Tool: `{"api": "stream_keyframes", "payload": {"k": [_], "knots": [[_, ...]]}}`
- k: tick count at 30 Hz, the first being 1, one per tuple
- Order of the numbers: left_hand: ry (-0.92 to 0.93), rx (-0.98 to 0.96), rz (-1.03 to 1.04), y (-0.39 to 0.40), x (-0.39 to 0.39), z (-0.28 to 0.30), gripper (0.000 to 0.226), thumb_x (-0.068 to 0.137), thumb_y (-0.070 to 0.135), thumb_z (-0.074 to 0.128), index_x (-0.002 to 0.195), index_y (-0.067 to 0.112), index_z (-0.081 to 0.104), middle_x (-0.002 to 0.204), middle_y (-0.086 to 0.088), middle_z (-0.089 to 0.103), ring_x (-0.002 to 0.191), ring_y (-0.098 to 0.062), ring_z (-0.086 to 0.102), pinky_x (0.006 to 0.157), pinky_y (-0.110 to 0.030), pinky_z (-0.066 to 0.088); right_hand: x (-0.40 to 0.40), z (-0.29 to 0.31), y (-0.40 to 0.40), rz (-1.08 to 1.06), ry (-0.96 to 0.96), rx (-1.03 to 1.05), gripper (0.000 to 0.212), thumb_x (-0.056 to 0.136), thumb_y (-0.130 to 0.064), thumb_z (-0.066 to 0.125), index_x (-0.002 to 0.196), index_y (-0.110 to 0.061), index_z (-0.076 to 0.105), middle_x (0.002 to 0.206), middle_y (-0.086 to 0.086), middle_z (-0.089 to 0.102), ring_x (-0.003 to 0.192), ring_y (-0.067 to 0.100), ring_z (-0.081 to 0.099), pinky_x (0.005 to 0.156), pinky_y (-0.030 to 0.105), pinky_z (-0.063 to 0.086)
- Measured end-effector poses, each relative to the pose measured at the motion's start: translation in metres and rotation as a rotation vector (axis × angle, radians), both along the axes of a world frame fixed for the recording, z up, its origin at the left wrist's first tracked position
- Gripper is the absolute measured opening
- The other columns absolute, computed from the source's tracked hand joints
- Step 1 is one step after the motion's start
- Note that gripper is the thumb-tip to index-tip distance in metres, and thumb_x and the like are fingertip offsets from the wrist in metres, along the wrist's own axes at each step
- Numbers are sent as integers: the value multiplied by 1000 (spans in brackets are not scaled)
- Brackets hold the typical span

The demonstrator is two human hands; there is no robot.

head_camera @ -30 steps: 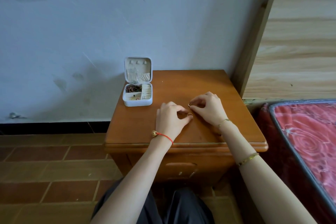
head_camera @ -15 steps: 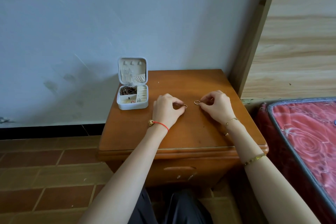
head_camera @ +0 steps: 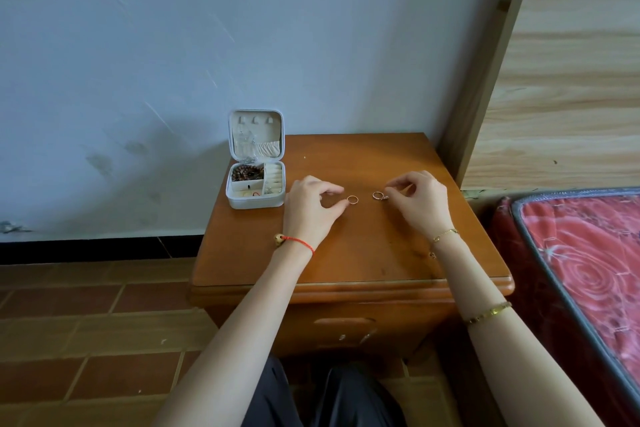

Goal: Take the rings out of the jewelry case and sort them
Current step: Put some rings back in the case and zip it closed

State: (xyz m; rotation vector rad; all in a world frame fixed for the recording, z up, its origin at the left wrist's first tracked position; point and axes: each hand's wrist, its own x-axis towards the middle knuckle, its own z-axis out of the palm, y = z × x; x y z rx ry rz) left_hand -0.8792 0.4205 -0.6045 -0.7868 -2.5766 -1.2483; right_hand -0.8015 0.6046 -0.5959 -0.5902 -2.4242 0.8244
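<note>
While the case [head_camera: 255,184] stands open left of centre on the surface [head_camera: 363,253], two rings already lie out on the wood at mid-frame. Left to right: the left hand [head_camera: 311,208] has its fingers [head_camera: 341,206] loosely curled, tips touching a plain ring [head_camera: 352,199]; whether they pinch it I cannot tell. Just beside it, a second ring [head_camera: 378,196] sits at the tips of the right hand [head_camera: 420,201], apparently nipped lightly. Sorting seems begun; whether more rings remain in the case's slots is too small to tell.
</note>
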Motion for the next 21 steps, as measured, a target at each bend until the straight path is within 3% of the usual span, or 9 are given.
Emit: {"api": "stream_keyframes", "payload": {"k": [3, 7, 12, 16, 18, 21], "knots": [[25, 59, 26, -25, 3, 4, 19, 75, 31, 78, 94, 27, 77, 89, 7, 66, 77, -8, 51, 72, -19, 45, 5, 8, -14, -9, 67, -29, 7, 89, -19, 65, 89, -16, 71, 89, -1, 68, 75, 6, 56, 64, 10, 41], [53, 91, 160, -65, 4, 3, 21, 75, 28, 79, 95, 27, 76, 91, 10, 66, 73, 0, 51, 69, -4, 37, -2, 15, -46, 94, 96, -85, 10, 90, -21, 64, 91, -16, 73, 85, -7, 68, 78, 6, 60, 72, 19, 50], [52, 135, 363, -106, -7, -2, 35, 74, 23, 79, 107, 25, 67, 99, 5, 66, 81, -14, 56, 74, -21, 46, -45, 25, -88, 212, 98, -160, 17, 91, -21, 61, 100, -15, 73, 94, -6, 71, 83, 6, 61, 79, 19, 47], [-49, 75, 447, -123, -23, -2, 60, 77, 31, 77, 131, 17, 57, 121, 0, 64, 106, -23, 58, 90, -35, 48, -81, 26, -112, 268, -25, -210, 26, 92, -19, 58, 114, -9, 68, 114, 4, 70, 95, 12, 61, 85, 18, 43], [-119, 44, 414, -125, -29, 2, 66, 77, 32, 78, 135, 11, 55, 126, -6, 64, 113, -25, 58, 94, -33, 45, -91, 25, -122, 289, -98, -225, 30, 92, -18, 57, 118, -7, 66, 118, 8, 68, 106, 19, 62, 88, 21, 42], [-151, 77, 338, -123, -31, 4, 51, 78, 26, 78, 125, 14, 65, 113, -6, 71, 107, -22, 63, 91, -28, 48, -98, 20, -130, 308, -155, -223, 29, 92, -16, 56, 117, -6, 67, 116, 10, 69, 108, 24, 62, 86, 23, 42]]}}
